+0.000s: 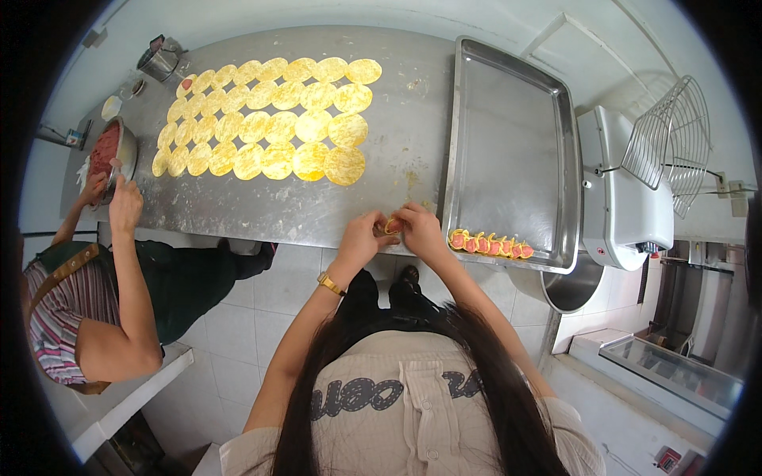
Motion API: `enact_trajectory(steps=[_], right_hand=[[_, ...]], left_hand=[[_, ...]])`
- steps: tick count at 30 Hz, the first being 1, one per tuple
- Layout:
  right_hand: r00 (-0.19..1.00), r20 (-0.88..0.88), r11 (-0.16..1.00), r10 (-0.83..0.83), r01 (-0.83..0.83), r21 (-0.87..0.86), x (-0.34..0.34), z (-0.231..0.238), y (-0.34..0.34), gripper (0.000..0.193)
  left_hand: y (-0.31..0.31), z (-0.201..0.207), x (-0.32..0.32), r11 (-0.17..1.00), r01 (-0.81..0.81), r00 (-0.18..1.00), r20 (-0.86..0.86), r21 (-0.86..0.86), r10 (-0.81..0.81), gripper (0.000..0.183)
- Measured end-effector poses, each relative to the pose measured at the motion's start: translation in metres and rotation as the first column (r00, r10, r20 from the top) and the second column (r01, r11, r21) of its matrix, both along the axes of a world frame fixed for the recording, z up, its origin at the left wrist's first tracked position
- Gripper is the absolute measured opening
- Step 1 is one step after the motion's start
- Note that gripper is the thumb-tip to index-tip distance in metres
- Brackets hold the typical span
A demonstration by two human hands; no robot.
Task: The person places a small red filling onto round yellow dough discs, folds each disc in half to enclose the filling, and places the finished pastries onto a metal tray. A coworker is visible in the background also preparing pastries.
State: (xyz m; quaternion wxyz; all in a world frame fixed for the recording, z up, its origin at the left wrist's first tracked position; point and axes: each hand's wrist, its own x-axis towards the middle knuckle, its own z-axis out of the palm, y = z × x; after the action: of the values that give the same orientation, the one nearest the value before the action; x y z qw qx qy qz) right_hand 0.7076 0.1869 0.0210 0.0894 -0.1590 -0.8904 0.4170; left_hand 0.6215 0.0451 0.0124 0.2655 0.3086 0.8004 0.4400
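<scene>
Over the front edge of the steel table, my left hand (367,236) and my right hand (419,226) meet around a small dumpling (392,226). Its yellow wrapper is folded about pink filling, and the fingers of both hands pinch it. Right of my hands lies a large metal tray (508,135), with a row of several similar filled dumplings (490,244) along its near edge. Rows of round yellow wrappers (278,123) are laid flat on the table to the left. The wrapper at the far left corner carries a dab of pink filling (186,83).
At the left, a co-worker's hand (125,202) is by a metal bowl (125,155) of minced pink filling (103,151). A metal pot (159,59) stands at the back left. Right of the tray is a white mixer (627,190) with a wire guard (671,147) and a steel bowl (578,285).
</scene>
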Motion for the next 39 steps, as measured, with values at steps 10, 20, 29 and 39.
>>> enact_trajectory(steps=[10,20,29,39], right_hand=[[0.996,-0.044,0.997,0.072,-0.072,-0.011,0.0,0.002,-0.001,0.028],[0.99,0.026,0.99,0.138,-0.139,0.031,-0.003,0.002,0.005,0.031],[0.996,0.003,0.996,0.092,-0.092,0.006,0.001,0.006,0.003,0.025],[0.984,-0.03,0.976,0.173,-0.167,0.139,0.004,0.0,0.007,0.036]], left_hand=[[-0.001,-0.001,0.0,0.998,-0.038,0.999,-0.035,0.044,0.039,0.031],[-0.001,-0.002,0.001,0.997,0.014,0.995,-0.102,-0.077,-0.021,0.031],[0.001,-0.009,0.007,0.999,-0.05,0.986,-0.156,0.015,0.052,0.026],[0.001,0.0,0.013,0.993,-0.048,0.977,-0.214,-0.103,0.025,0.025]])
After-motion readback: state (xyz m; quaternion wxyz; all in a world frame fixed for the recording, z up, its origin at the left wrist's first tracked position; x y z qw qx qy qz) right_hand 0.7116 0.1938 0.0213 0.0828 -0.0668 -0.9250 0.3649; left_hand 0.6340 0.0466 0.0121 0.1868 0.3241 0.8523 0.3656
